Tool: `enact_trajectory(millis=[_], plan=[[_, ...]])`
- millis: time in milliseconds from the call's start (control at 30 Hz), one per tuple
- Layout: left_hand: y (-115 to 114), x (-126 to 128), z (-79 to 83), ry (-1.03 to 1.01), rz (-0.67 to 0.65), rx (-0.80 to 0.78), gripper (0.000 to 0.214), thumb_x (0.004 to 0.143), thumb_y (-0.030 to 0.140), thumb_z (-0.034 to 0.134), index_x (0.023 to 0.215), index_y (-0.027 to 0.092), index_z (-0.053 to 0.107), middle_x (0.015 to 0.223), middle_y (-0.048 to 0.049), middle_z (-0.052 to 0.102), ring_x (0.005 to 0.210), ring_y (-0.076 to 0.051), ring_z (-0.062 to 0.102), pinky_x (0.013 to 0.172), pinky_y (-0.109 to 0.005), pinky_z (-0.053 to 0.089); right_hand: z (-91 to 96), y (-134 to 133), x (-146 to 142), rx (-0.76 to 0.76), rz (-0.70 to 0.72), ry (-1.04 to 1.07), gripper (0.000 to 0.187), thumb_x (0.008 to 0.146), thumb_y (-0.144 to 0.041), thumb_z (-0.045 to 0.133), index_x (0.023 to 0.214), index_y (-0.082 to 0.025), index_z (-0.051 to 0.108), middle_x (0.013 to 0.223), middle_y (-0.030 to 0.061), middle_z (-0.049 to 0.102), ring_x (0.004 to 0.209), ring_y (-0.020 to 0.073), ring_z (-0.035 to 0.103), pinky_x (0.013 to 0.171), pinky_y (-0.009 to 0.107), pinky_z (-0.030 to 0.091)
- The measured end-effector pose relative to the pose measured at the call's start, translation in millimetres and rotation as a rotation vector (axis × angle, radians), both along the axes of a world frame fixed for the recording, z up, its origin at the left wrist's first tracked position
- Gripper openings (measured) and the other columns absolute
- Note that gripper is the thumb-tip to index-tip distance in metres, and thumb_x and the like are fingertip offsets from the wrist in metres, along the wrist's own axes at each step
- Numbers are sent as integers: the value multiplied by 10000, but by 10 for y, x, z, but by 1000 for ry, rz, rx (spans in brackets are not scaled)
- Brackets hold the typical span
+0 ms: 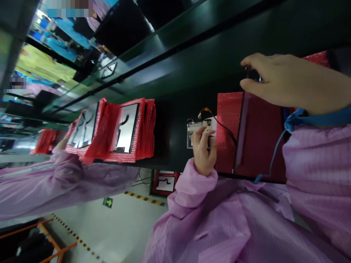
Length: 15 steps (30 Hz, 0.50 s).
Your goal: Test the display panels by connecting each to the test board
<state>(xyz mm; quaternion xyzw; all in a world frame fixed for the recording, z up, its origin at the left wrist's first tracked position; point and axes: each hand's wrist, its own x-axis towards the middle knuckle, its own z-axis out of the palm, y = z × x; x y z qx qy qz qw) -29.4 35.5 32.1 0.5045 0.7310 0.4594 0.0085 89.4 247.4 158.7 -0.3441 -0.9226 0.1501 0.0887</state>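
Note:
My left hand (204, 151) rests with spread fingers on a small electronic module (190, 137) with pale tape strips. An orange-brown flat cable (206, 109) curls up from its far side, and a dark cable runs right over red bubble wrap (227, 133). My right hand (285, 80) is raised above a dark flat panel (263, 138), which has a pale strip along its left edge. Its thumb and forefinger curve around a small dark thing (255, 75) with shiny spots, too hidden to name. A blue wrist strap (323, 116) circles my right wrist.
Left along the dark bench (172, 146) stand display panels (127, 126) in red bubble wrap. A co-worker's sleeve (65, 175) reaches in beyond them. Below the bench, a crate (152, 184) holds more panels. An orange-framed cart (51, 239) stands on the floor.

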Motion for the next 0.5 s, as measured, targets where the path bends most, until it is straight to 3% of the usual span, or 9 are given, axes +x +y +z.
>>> enact_trajectory(millis=[67, 167, 500], plan=[[-154, -127, -218, 256, 135, -117, 277, 1003, 295, 476, 1120, 173, 695, 1224, -168, 578, 1149, -302, 562, 1015, -550, 485, 12, -8, 0, -1, 3, -17, 518, 1004, -321, 541, 1454, -70, 486, 1312, 201, 646, 1243, 419, 612, 1050, 580, 498], [-284, -226, -437, 426, 126, -236, 297, 993, 267, 476, 1194, 164, 669, 1266, -184, 536, 1119, -304, 549, 974, -537, 510, 14, -15, 1, 10, 4, -21, 497, 1007, -327, 533, 1438, -81, 502, 1275, 205, 662, 1202, 428, 637, 1010, 592, 522], [-321, -221, -527, 477, 86, -283, 334, 995, 239, 466, 1255, 234, 675, 1356, -159, 501, 1185, -306, 529, 1016, -534, 489, -8, -10, 6, 37, 28, -13, 500, 1010, -322, 515, 1440, -67, 494, 1253, 213, 670, 1168, 442, 651, 972, 607, 538]])
